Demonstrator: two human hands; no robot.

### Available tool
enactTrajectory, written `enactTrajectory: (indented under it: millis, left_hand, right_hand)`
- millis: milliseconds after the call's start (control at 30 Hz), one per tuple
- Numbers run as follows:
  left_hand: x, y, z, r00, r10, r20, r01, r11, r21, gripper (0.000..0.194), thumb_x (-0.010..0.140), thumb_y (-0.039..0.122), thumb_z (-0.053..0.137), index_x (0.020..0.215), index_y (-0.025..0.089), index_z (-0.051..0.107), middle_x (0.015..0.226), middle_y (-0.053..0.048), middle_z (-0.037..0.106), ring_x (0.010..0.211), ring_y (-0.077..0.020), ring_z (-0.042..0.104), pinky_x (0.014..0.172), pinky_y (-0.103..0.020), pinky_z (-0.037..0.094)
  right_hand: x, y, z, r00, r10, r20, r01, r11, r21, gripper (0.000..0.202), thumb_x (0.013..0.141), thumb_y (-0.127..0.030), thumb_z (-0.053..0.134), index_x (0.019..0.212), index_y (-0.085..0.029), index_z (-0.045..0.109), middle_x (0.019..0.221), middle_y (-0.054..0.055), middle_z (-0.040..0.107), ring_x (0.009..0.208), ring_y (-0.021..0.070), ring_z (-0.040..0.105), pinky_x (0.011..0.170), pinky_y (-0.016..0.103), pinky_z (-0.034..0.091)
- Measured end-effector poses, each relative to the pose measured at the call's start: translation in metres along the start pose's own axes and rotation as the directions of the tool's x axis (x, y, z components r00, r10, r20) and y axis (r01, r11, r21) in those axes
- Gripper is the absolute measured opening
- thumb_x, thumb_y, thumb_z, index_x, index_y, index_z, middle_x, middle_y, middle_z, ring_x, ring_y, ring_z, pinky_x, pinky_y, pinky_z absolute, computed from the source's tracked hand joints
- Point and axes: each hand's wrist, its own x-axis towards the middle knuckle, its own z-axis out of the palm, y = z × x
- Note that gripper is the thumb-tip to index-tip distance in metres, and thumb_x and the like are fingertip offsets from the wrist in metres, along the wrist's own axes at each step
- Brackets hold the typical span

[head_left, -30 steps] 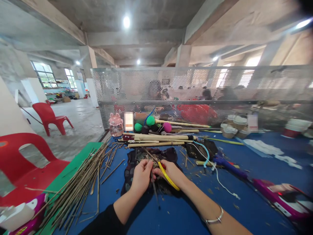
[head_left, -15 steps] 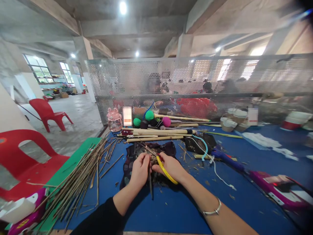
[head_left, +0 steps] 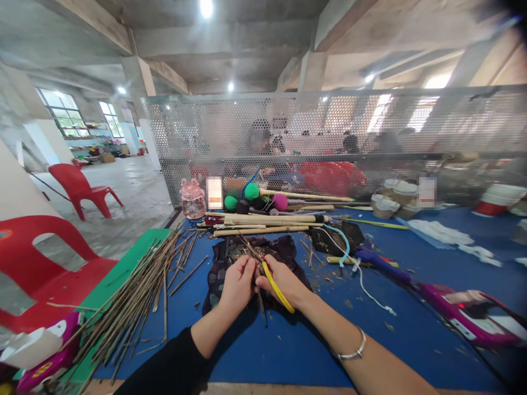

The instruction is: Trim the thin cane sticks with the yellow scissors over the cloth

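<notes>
My left hand (head_left: 236, 285) pinches a thin dark stick (head_left: 262, 308), whose lower end hangs down toward me. In my right hand (head_left: 284, 277) is a pair of scissors (head_left: 284, 299) with yellow handles, its blades pointing up and left beside the left fingertips. Both hands nearly meet over a dark patterned cloth (head_left: 216, 274) scattered with small shavings. Fingers partly hide where blades and stick come together, so I cannot tell whether they touch. A loose heap of thin brown sticks (head_left: 127, 302) lies to the left.
Pale bamboo poles (head_left: 267, 233) lie across the table behind the cloth. A pink bottle (head_left: 192, 198) and green yarn balls (head_left: 252, 191) stand before a perforated metal screen (head_left: 230, 126). A purple device (head_left: 457, 318) is at right, a red chair (head_left: 53, 263) at left.
The stick's lower end has swung to the right and slightly toward me. My left fingers have shifted a little, and the scissors have tilted slightly; both hands still hold what they held.
</notes>
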Motion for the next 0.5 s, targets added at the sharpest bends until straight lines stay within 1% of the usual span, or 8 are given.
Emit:
enactTrajectory:
  millis: [100,167,333,500]
  left_hand:
    - [-0.0005,0.0026,-0.0005,1.0,0.025,-0.017,-0.025,1.0,0.015,0.03,0.081,0.043,0.039,0.07,0.016,0.047,0.055,0.004,0.045,0.041,-0.0067,0.04,0.04,-0.019,0.033]
    - [-0.0006,0.0039,-0.0012,0.998,0.054,-0.037,-0.052,0.997,0.055,0.03,0.081,0.042,0.039,0.068,0.016,0.046,0.055,0.004,0.044,0.044,-0.0069,0.04,0.042,-0.019,0.033]
    - [-0.0005,0.0056,-0.0024,0.991,0.108,-0.083,-0.093,0.982,0.163,0.03,0.082,0.038,0.039,0.064,0.016,0.046,0.055,0.003,0.044,0.049,-0.0073,0.04,0.048,-0.019,0.034]
    - [-0.0011,0.0042,-0.0014,0.994,0.08,-0.068,-0.07,0.986,0.149,0.03,0.082,0.04,0.037,0.066,0.016,0.046,0.053,0.004,0.044,0.044,-0.0071,0.04,0.043,-0.019,0.034]
  right_hand:
    - [0.0009,0.0004,0.0038,0.999,-0.051,-0.007,0.051,0.993,0.103,0.042,0.068,-0.056,0.056,0.08,-0.019,0.038,0.069,0.0,0.055,0.057,0.0114,0.048,0.052,0.021,0.034]
    - [0.0016,0.0013,0.0048,0.999,-0.047,-0.013,0.048,0.99,0.129,0.044,0.066,-0.056,0.057,0.08,-0.019,0.039,0.069,0.0,0.055,0.057,0.0107,0.047,0.051,0.02,0.035]
    - [0.003,0.0048,0.0045,0.999,0.008,-0.043,-0.006,0.999,0.04,0.046,0.063,-0.056,0.061,0.079,-0.018,0.042,0.066,-0.001,0.054,0.055,0.0101,0.044,0.049,0.02,0.033]
    - [0.0034,0.0064,0.0045,0.998,0.008,-0.066,-0.01,0.999,-0.039,0.044,0.064,-0.056,0.059,0.08,-0.018,0.045,0.065,-0.001,0.055,0.055,0.0107,0.045,0.049,0.02,0.032]
